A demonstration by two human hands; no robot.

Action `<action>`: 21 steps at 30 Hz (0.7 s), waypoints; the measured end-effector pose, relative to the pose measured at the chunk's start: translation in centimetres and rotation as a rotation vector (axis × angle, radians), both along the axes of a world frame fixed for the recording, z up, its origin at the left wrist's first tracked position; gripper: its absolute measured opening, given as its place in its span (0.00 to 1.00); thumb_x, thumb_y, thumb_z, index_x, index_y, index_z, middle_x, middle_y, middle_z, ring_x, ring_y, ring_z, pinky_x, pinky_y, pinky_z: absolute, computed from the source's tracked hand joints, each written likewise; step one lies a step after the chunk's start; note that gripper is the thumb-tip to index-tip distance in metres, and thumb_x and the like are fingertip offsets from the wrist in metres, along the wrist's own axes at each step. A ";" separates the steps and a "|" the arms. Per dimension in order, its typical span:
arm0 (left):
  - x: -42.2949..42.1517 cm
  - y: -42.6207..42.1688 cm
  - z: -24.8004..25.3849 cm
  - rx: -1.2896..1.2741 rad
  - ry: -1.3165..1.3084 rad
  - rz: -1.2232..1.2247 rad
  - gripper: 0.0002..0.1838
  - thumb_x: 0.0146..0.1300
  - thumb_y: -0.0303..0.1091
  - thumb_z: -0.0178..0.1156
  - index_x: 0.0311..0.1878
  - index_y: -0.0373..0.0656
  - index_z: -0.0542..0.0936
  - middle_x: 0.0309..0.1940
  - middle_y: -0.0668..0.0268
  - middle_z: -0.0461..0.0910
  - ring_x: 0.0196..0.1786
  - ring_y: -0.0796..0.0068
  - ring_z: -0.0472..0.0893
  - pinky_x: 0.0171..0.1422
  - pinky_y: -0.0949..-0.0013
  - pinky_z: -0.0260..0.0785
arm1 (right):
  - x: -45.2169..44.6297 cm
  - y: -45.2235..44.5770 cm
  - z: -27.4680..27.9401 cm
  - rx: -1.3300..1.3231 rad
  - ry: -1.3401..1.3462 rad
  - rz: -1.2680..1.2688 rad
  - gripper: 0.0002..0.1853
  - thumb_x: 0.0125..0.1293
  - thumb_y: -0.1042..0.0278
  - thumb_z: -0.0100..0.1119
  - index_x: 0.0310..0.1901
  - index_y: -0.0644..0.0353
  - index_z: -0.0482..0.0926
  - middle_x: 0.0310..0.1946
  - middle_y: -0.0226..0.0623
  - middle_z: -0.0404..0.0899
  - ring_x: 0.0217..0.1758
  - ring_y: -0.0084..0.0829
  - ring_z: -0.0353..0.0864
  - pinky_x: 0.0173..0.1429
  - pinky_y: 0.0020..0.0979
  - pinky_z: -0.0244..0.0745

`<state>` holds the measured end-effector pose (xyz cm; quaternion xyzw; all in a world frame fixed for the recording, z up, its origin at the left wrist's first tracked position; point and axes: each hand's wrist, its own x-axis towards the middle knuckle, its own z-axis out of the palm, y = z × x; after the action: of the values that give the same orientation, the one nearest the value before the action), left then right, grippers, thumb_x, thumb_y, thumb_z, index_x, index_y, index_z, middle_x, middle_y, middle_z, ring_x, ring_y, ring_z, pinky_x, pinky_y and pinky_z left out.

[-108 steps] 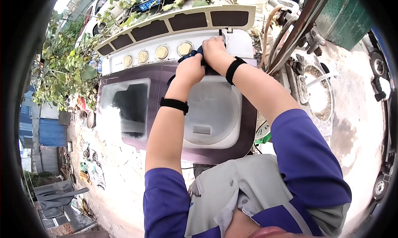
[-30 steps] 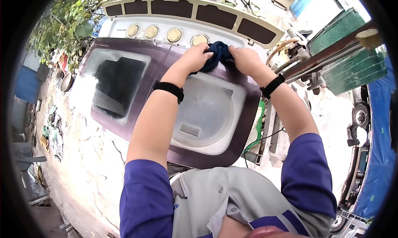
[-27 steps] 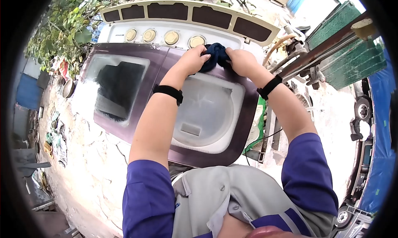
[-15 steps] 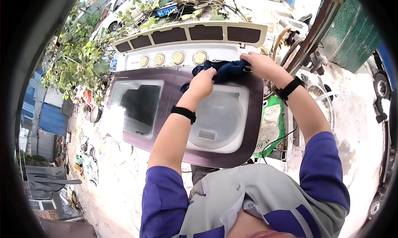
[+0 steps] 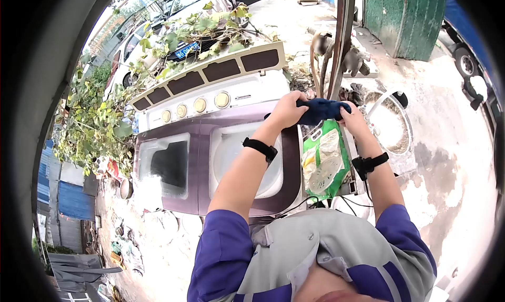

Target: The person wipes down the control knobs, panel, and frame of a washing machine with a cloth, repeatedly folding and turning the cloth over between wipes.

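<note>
A bunched dark blue cloth (image 5: 322, 111) is stretched between my two hands, off the right end of the washing machine (image 5: 292, 160). My left hand (image 5: 288, 111) is closed on the cloth's left end, near the machine's back right corner. The other end is pinched in my right hand (image 5: 353, 119), above the ground beside the machine. Twin tubs with see-through lids lie in the machine's purple top, and round cream knobs (image 5: 200, 105) line its white panel. Whether the cloth is a garment or a rag I cannot tell.
A green bag (image 5: 344, 170) stands against the machine's right side, with dark cables (image 5: 315, 199) nearby. Leafy vines (image 5: 210, 26) hang over the raised back flap. A metal post (image 5: 341, 44) rises beyond my hands, and a round basin (image 5: 392, 126) sits to the right.
Both hands have moved right with the cloth, from over the machine's control panel to past its right edge. The view has turned toward the right.
</note>
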<state>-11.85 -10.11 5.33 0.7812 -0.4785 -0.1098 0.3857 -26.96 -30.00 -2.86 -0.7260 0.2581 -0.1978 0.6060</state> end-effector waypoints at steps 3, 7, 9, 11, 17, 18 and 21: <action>-0.1 0.1 2.9 0.028 0.325 0.047 0.14 0.63 0.40 0.67 0.42 0.38 0.81 0.34 0.68 0.82 0.37 0.79 0.78 0.45 0.73 0.70 | -1.3 -0.6 1.2 0.239 -0.220 -0.036 0.10 0.75 0.67 0.49 0.53 0.60 0.73 0.41 0.31 0.77 0.40 0.24 0.80 0.43 0.30 0.81; 0.1 -0.9 2.3 -0.087 0.467 0.261 0.24 0.63 0.43 0.66 0.51 0.31 0.75 0.35 0.66 0.78 0.38 0.77 0.74 0.46 0.73 0.69 | -2.1 -0.4 5.7 0.737 -0.562 0.034 0.08 0.75 0.71 0.45 0.50 0.60 0.73 0.41 0.38 0.81 0.43 0.31 0.82 0.49 0.34 0.80; -0.8 -1.0 2.0 -0.020 0.465 0.213 0.35 0.60 0.45 0.68 0.61 0.29 0.68 0.41 0.61 0.77 0.44 0.74 0.75 0.51 0.70 0.69 | -1.8 -0.5 6.9 0.884 -0.602 0.099 0.09 0.75 0.71 0.42 0.49 0.62 0.73 0.42 0.40 0.82 0.43 0.33 0.82 0.49 0.37 0.80; -2.7 -1.0 4.1 0.289 0.539 0.173 0.50 0.56 0.48 0.72 0.72 0.30 0.56 0.59 0.51 0.75 0.61 0.63 0.73 0.68 0.65 0.62 | -1.4 -0.5 7.6 0.935 -0.603 0.127 0.12 0.76 0.71 0.41 0.50 0.66 0.74 0.44 0.42 0.82 0.45 0.34 0.83 0.50 0.38 0.81; -4.6 -1.8 3.6 0.449 0.384 -0.170 0.25 0.58 0.51 0.72 0.44 0.36 0.84 0.33 0.66 0.83 0.36 0.79 0.81 0.42 0.71 0.73 | -2.2 -1.1 9.3 0.810 -0.707 0.213 0.10 0.75 0.71 0.47 0.52 0.62 0.73 0.44 0.39 0.82 0.47 0.31 0.83 0.54 0.34 0.80; -4.0 -2.3 2.9 0.358 0.516 -0.148 0.21 0.61 0.48 0.69 0.43 0.36 0.83 0.33 0.68 0.83 0.34 0.80 0.80 0.40 0.72 0.73 | -2.3 -1.4 8.9 0.743 -0.773 0.172 0.13 0.77 0.62 0.46 0.55 0.57 0.73 0.47 0.33 0.81 0.50 0.30 0.82 0.57 0.36 0.78; -4.1 -3.4 3.9 0.074 0.816 -0.119 0.15 0.72 0.43 0.58 0.44 0.38 0.82 0.35 0.71 0.83 0.34 0.83 0.80 0.40 0.74 0.74 | -2.5 -0.4 5.2 1.033 -0.527 0.093 0.23 0.77 0.45 0.40 0.56 0.54 0.75 0.51 0.31 0.81 0.56 0.31 0.80 0.60 0.36 0.73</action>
<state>-15.95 -13.46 9.23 0.6581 -0.3264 -0.4496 0.5082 -29.44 -30.41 2.38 -0.2729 0.1295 -0.1933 0.9335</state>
